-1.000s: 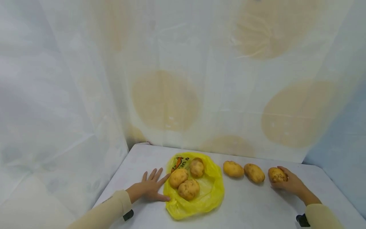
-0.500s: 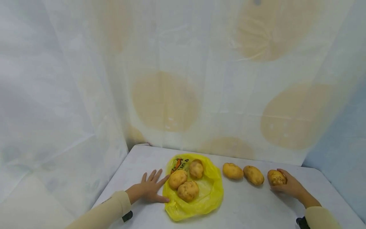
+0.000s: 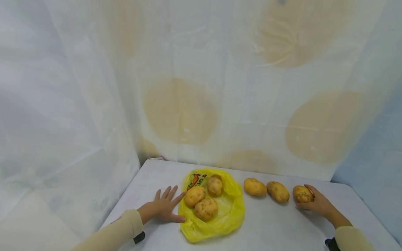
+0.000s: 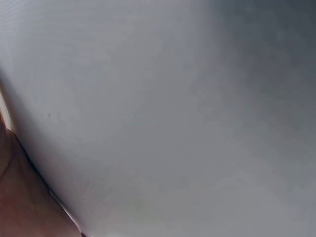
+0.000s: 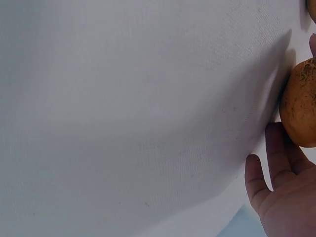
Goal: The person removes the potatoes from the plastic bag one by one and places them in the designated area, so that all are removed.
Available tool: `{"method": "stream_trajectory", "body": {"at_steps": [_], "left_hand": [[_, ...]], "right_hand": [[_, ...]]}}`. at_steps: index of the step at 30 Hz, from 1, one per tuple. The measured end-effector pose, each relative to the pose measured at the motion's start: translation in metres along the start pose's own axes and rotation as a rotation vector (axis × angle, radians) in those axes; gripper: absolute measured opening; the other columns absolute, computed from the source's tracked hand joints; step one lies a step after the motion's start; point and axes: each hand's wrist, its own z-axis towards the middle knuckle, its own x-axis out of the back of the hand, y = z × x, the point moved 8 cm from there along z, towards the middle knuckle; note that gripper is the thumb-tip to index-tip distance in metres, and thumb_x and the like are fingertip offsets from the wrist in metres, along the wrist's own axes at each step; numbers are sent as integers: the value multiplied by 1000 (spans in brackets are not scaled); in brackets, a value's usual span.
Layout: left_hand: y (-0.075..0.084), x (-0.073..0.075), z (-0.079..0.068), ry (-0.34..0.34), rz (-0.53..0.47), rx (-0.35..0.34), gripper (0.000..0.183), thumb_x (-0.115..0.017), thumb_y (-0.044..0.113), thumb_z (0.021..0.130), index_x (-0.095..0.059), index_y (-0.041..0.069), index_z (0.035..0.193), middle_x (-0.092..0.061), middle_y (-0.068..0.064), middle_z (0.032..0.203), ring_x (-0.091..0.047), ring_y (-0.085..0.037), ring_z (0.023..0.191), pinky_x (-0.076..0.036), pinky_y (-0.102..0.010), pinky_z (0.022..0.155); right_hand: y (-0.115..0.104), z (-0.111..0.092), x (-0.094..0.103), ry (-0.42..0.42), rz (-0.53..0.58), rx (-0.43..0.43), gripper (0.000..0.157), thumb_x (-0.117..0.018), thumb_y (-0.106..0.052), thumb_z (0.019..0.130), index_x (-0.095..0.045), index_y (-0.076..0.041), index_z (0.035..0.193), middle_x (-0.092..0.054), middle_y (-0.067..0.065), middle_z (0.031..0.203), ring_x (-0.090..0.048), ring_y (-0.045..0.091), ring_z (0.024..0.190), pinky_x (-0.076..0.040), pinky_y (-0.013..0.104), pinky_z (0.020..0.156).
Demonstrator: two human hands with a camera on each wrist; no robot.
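Note:
My left hand [image 3: 163,208] lies flat with fingers spread on the table, its thumb and a fingertip touching the left edge of a yellow plastic bag [image 3: 230,223]. Three potatoes rest on the bag: one at the back [image 3: 215,185], one at the left [image 3: 194,196] and one in front [image 3: 206,209]. At the right, my right hand [image 3: 320,203] holds a potato [image 3: 303,194] between thumb and fingers; this potato [image 5: 301,106] also shows at the edge of the right wrist view. The left wrist view shows mostly table surface and a bit of the hand [image 4: 29,197].
Between the bag and my right hand, two more potatoes lie in a row, an oval one [image 3: 254,187] and a longer one [image 3: 277,191]. They sit on the white table [image 3: 267,226]. A pale curtain with tan circles [image 3: 251,104] hangs behind the table.
Both hands, the potatoes and the bag keep their places. The head view has shifted very slightly.

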Motion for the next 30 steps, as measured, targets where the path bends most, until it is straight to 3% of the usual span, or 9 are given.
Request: {"method": "stream_trajectory", "body": {"at_steps": [5, 13, 17, 20, 23, 27, 30], "left_hand": [[2, -7, 0, -9, -10, -8, 109, -45, 93, 70, -15, 36, 159, -1, -12, 168, -5, -42, 152, -2, -71, 115], [5, -7, 3, -8, 3, -9, 109, -44, 93, 70, -15, 37, 158, -2, -12, 168, -6, -42, 152, -2, -71, 116], [4, -6, 3, -12, 8, -8, 109, -45, 93, 70, -15, 37, 158, -2, -12, 168, -6, -42, 152, -3, -71, 115], [2, -6, 3, -12, 15, 3, 109, -45, 93, 70, -15, 37, 158, -1, -12, 168, -6, -41, 153, -3, -71, 115], [1, -4, 3, -10, 13, 9, 109, -45, 93, 70, -15, 37, 158, -1, -11, 168, -6, -41, 153, -3, -71, 116], [1, -2, 2, -4, 7, 8, 109, -46, 93, 70, -15, 37, 158, -2, -11, 168, -6, -40, 153, -3, -70, 116], [0, -1, 2, 4, 9, 11, 109, -46, 93, 70, -15, 37, 158, -2, -11, 168, -6, -40, 153, -3, -70, 116]], "right_hand": [[5, -2, -3, -19, -6, -20, 128, -80, -58, 74, -3, 10, 152, -23, 46, 143, -37, 61, 123, -39, 71, 95], [8, -7, -4, -27, -19, -8, 128, -78, -56, 78, 3, 13, 150, -21, 51, 141, -37, 63, 123, -40, 70, 96], [6, -7, -4, -16, -16, -17, 126, -70, -60, 83, 8, 14, 149, -16, 53, 140, -29, 66, 124, -38, 73, 96], [-1, -11, 4, 27, -34, -33, 118, -55, -65, 90, 12, 13, 149, -6, 53, 142, -14, 68, 130, -29, 78, 100], [-5, -18, 16, 101, -134, -15, 110, -41, -69, 94, 16, 7, 150, 6, 53, 144, -7, 73, 130, -22, 82, 98], [-4, -28, 29, 222, -305, 48, 103, -35, -71, 94, 16, -4, 154, 16, 52, 146, -11, 77, 123, -17, 84, 93], [-4, -36, 34, 296, -375, 75, 101, -37, -72, 94, 12, -9, 156, 15, 50, 147, -15, 77, 120, -12, 83, 94]]}}
